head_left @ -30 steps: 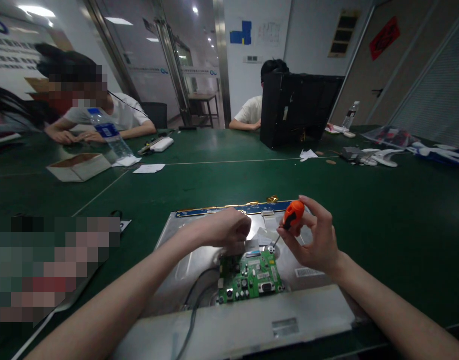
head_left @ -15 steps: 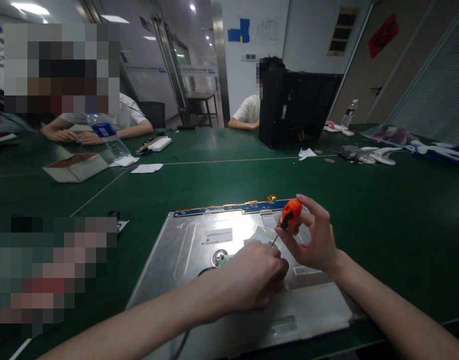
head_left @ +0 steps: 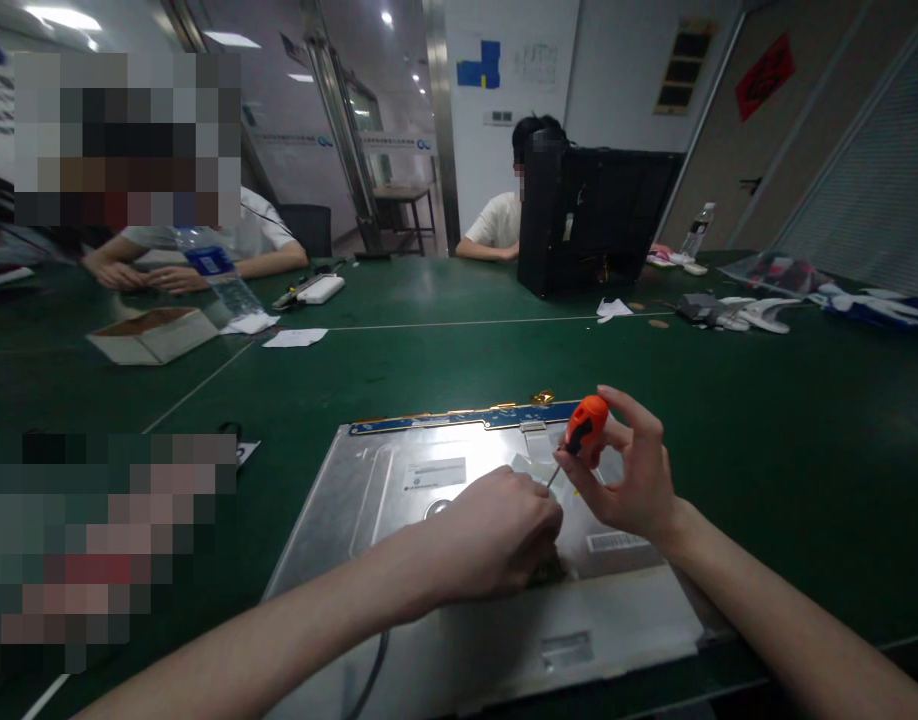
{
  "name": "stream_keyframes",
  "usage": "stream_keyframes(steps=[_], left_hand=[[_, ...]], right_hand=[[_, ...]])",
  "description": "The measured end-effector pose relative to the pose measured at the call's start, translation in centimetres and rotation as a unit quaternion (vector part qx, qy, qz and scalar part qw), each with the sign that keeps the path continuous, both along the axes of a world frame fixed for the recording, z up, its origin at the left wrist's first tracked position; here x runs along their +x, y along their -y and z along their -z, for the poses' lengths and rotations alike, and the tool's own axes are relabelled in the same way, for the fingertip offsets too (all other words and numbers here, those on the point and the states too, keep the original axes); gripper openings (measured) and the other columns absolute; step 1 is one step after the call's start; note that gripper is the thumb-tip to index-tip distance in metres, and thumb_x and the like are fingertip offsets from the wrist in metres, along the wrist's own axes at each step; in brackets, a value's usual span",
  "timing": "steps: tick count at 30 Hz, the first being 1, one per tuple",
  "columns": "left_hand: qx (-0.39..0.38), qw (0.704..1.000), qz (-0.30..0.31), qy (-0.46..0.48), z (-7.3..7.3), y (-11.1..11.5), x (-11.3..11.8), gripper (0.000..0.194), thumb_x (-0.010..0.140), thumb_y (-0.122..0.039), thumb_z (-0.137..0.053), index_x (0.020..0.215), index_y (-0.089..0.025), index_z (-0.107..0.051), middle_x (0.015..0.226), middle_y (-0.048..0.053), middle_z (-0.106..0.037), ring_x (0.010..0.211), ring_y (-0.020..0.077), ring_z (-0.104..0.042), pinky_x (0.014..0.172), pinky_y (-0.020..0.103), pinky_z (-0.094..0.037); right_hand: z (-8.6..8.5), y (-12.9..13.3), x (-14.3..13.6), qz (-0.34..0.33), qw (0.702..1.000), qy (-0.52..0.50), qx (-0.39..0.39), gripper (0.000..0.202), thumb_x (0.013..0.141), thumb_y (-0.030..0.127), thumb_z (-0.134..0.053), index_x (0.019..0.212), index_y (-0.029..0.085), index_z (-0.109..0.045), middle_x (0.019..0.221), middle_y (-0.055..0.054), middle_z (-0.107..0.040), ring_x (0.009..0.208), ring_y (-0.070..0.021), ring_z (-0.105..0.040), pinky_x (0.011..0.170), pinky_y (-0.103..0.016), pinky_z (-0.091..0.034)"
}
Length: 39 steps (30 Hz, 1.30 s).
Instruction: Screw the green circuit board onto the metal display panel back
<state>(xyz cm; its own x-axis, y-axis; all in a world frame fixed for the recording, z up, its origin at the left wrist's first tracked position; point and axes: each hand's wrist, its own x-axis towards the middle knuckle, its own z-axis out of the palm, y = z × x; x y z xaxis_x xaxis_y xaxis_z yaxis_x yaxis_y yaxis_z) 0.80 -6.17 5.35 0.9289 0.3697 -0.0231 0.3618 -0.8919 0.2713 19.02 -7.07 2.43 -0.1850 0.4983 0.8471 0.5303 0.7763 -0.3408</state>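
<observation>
My right hand (head_left: 633, 462) grips an orange and black screwdriver (head_left: 586, 424) by its handle, the shaft slanting down to the left. The tip of the shaft is hidden behind my left hand (head_left: 508, 532). That hand is closed over the middle of a flat silver metal panel (head_left: 421, 640), its fingers curled; what they pinch, if anything, is out of sight. Along the panel's far edge runs a narrow blue circuit board (head_left: 436, 420). A dark cable (head_left: 376, 672) comes out under my left forearm.
A white open box (head_left: 155, 338), a tilted plastic bottle (head_left: 223, 270) and paper scraps (head_left: 295, 338) lie at left. A black computer case or monitor back (head_left: 601, 220) stands at the back, with white gloves (head_left: 751, 312) to its right. Two people sit across the green table (head_left: 429, 360).
My left hand has shifted slightly left and down on the panel, now covering more of the round metal part. My right hand and the screwdriver have barely moved.
</observation>
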Motion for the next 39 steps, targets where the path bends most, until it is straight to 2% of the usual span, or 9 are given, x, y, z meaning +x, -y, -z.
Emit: stream_keyframes(steps=[6,12,15,17,20,22,26,29,39], left_hand=[[0.021,0.999,-0.021,-0.017,-1.7,0.5,-0.7,0.004,0.076,-0.015,-0.066,0.074,-0.017,-0.062,0.075,0.002,-0.064,0.062,0.0157,-0.057,0.057,0.028,-0.041],[0.153,0.988,-0.002,0.022,1.5,5.0,0.6,0.005,0.077,-0.020,-0.065,0.077,-0.016,-0.062,0.069,0.003,-0.064,0.058,0.0182,-0.058,0.056,0.032,-0.043],[0.221,0.974,0.012,0.050,4.1,7.9,1.0,0.012,0.081,-0.026,-0.063,0.082,-0.014,-0.065,0.058,0.002,-0.062,0.047,0.0173,-0.055,0.043,0.030,-0.035],[0.307,0.949,-0.010,0.073,5.6,9.3,0.9,0.035,0.088,-0.037,-0.056,0.099,-0.006,-0.067,0.054,0.004,-0.060,0.042,0.0167,-0.052,0.036,0.030,-0.026],[0.359,0.930,-0.051,0.056,7.1,10.4,0.2,0.063,0.092,-0.057,-0.041,0.110,-0.001,-0.065,0.051,0.003,-0.055,0.039,0.0145,-0.047,0.036,0.030,-0.024],[0.376,0.922,-0.076,0.046,7.7,10.5,-0.3,0.066,0.091,-0.058,-0.042,0.115,-0.001,-0.063,0.053,0.002,-0.053,0.040,0.0139,-0.045,0.037,0.030,-0.026],[0.387,0.917,-0.093,0.018,8.3,10.7,-1.0,0.059,0.088,-0.049,-0.054,0.126,-0.004,-0.058,0.055,-0.001,-0.048,0.044,0.0132,-0.044,0.039,0.029,-0.027],[0.383,0.919,-0.094,0.013,8.4,10.9,-1.1,0.063,0.089,-0.055,-0.050,0.125,-0.004,-0.059,0.057,0.000,-0.048,0.045,0.0141,-0.044,0.039,0.028,-0.027],[0.396,0.910,-0.109,0.054,8.1,10.6,-0.9,0.068,0.092,-0.061,-0.039,0.118,-0.003,-0.064,0.056,0.000,-0.047,0.045,0.0140,-0.043,0.040,0.029,-0.029]], right_hand=[[-2.9,1.7,0.6,0.030,0.999,-0.001,-0.020,0.068,0.085,0.019,-0.060,0.141,0.023,-0.022,0.075,0.002,-0.061,0.048,-0.0120,-0.057,0.040,-0.027,-0.050],[-4.2,5.4,0.3,0.070,0.993,0.005,-0.093,0.070,0.084,0.016,-0.059,0.144,0.025,-0.023,0.081,0.001,-0.065,0.050,-0.0122,-0.058,0.043,-0.027,-0.052],[-3.6,6.4,0.0,0.093,0.987,-0.043,-0.127,0.061,0.083,0.017,-0.060,0.137,0.024,-0.032,0.083,0.000,-0.066,0.057,-0.0135,-0.062,0.047,-0.026,-0.054],[-3.0,6.7,-0.3,0.107,0.981,-0.084,-0.139,0.054,0.082,0.019,-0.062,0.130,0.024,-0.037,0.083,-0.001,-0.065,0.063,-0.0152,-0.064,0.051,-0.026,-0.055],[-1.9,7.0,-0.9,0.118,0.972,-0.141,-0.144,0.049,0.082,0.019,-0.063,0.125,0.024,-0.040,0.083,-0.001,-0.063,0.067,-0.0159,-0.065,0.054,-0.027,-0.056],[-1.1,7.0,-1.3,0.110,0.969,-0.174,-0.138,0.049,0.082,0.017,-0.061,0.126,0.024,-0.039,0.083,-0.002,-0.062,0.067,-0.0158,-0.064,0.056,-0.027,-0.057],[0.1,6.8,-2.1,0.086,0.974,-0.189,-0.090,0.054,0.084,0.014,-0.059,0.133,0.023,-0.037,0.083,-0.004,-0.060,0.066,-0.0169,-0.063,0.056,-0.029,-0.058],[0.9,6.5,-2.3,0.071,0.978,-0.187,-0.064,0.057,0.087,0.016,-0.056,0.138,0.024,-0.033,0.081,-0.005,-0.059,0.062,-0.0172,-0.060,0.055,-0.032,-0.058],[3.1,6.1,-1.7,0.080,0.977,-0.166,-0.111,0.061,0.090,0.018,-0.053,0.145,0.022,-0.027,0.081,-0.005,-0.060,0.058,-0.0170,-0.059,0.049,-0.030,-0.055]])
